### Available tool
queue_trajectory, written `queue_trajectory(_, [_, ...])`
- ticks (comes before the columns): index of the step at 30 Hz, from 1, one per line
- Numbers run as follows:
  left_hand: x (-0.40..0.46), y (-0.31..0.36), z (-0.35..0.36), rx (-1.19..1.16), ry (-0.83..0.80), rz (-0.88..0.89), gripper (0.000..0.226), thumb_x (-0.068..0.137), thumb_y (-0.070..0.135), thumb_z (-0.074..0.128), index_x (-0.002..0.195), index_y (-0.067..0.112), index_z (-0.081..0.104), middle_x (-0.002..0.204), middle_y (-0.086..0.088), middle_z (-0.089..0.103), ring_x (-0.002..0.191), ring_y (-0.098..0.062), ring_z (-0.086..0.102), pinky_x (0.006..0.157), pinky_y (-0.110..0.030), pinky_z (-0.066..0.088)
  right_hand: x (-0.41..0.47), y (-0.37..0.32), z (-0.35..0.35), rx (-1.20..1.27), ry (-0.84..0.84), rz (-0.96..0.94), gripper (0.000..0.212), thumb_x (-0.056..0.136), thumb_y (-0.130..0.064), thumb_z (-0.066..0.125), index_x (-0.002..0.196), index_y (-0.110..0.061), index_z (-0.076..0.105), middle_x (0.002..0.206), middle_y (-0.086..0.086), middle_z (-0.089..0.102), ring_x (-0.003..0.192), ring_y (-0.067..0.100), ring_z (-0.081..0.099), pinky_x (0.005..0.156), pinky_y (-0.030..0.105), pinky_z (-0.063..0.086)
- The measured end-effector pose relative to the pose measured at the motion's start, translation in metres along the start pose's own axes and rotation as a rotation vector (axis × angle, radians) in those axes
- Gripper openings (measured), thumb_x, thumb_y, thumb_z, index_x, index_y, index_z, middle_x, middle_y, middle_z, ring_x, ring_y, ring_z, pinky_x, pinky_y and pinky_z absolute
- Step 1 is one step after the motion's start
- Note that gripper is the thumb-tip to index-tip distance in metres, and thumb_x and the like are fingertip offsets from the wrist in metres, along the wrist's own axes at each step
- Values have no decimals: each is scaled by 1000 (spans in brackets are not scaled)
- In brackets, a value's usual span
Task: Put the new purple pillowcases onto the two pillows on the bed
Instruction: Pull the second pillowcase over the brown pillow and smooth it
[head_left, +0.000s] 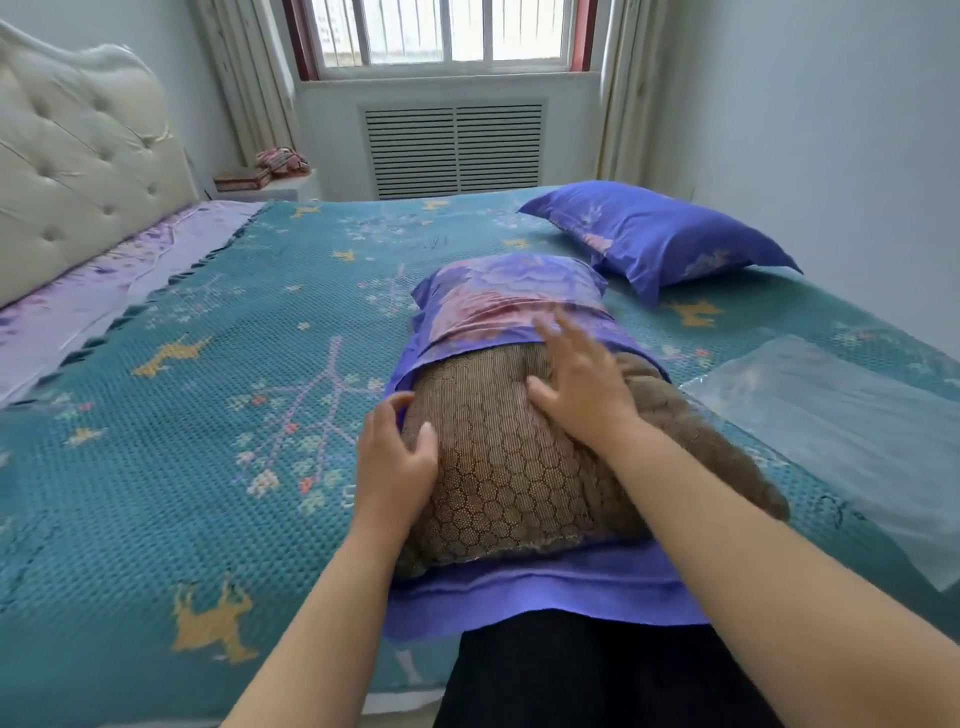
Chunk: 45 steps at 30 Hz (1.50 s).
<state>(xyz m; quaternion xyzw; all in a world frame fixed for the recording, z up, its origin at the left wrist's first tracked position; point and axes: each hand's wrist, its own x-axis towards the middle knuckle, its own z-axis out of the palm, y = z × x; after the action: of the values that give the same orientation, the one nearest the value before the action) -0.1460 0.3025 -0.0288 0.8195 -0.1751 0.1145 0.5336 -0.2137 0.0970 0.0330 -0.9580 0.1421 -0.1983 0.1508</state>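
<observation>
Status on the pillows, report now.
Left hand grips brown pillow edge; right hand open, flat on top. Purple pillowcase covers only far half. Second pillow fully cased. Clear plastic bag beside, not blocking.

Soft daylight from window (441, 31), wide-angle edge distortion, slight blur
</observation>
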Motion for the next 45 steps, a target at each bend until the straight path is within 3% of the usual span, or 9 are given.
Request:
queue_trajectory(7, [76,9,52,480,-114,62,52,87,36,57,134,18,46,132,-12,49,122,-32,44,104,-41,31,-12,15,37,-111,-57,33,54,92,-44,45,144,-37,33,156,-5,24,143,17,19,115,40,15])
queue_trajectory(11, [66,21,73,137,144,129,20,92,12,47,96,2,63,91,-20,65,87,-37,60,74,-36,38,-12,20,39,-143,-61,69,56,88,-45,50,141,-34,35,152,-4,29,141,17,23,112,40,20])
queue_trajectory(16, [17,11,81,244,132,309,34,93,27,36,79,4,57,64,-15,60,58,-35,59,47,-32,39,-7,27,46,97,377,245,51,80,-50,62,117,-19,46,117,3,55,113,24,48,93,42,36])
queue_trajectory(22, [19,6,71,230,129,304,52,94,48,33,52,17,35,49,5,40,48,-16,40,44,-27,18,29,83,19,44,357,428,30,94,-39,49,106,-14,63,109,12,58,104,33,54,86,39,38])
queue_trajectory(24, [20,6,73,133,137,207,53,92,52,31,51,20,29,46,5,33,44,-12,32,43,-25,16,17,84,18,241,377,205,38,89,-47,54,101,-13,66,100,6,61,98,26,58,82,33,43])
queue_trajectory(28, [20,8,74,-11,172,179,55,92,58,31,49,26,20,42,8,23,39,-5,25,43,-22,12,-2,76,36,-36,170,-70,54,81,-53,57,125,-22,57,128,1,51,121,19,44,102,39,34])
queue_trajectory(35, [21,-3,79,112,142,262,52,95,46,33,51,18,31,47,9,30,45,-15,34,46,-26,17,7,76,32,517,633,423,25,86,-11,41,95,-3,63,89,20,66,81,31,60,61,28,28])
queue_trajectory(40, [33,-44,58,155,158,-72,67,91,51,21,51,3,47,62,-27,57,63,-41,56,53,-38,30,-43,48,39,218,471,-107,30,86,-24,43,60,-9,46,45,5,43,37,22,43,41,25,24])
queue_trajectory(45, [16,-31,60,249,94,185,60,91,48,23,56,5,47,62,-18,57,61,-31,54,53,-32,25,-50,100,40,-49,399,95,34,85,-37,40,72,-9,54,67,14,59,62,34,58,51,31,35])
